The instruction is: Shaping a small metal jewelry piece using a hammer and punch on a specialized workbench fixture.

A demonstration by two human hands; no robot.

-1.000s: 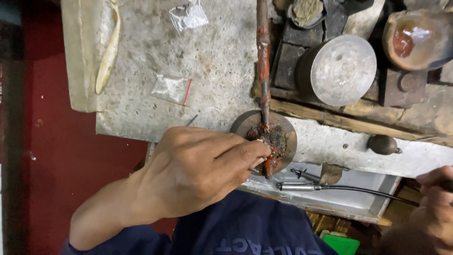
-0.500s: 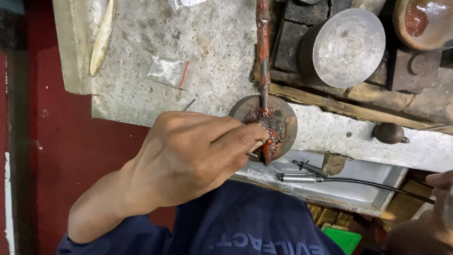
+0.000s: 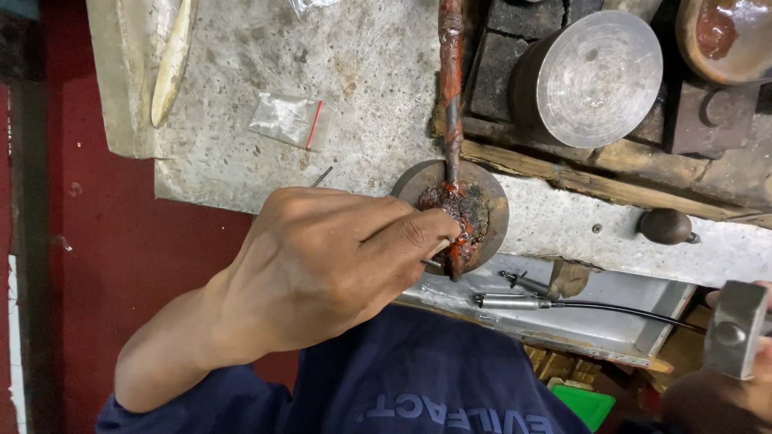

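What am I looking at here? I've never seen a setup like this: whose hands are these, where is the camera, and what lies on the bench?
The camera sits on the person's head and looks down. The left hand pinches a thin metal tool against a reddish lump on a round metal disc. The right hand, at the frame's lower right edge, holds a metal hammer head. On the grey bench lie a small plastic bag, a steel cylinder and a cabled handpiece.

Rough grey stone bench; shiny metal cylinder; crusted pitch.
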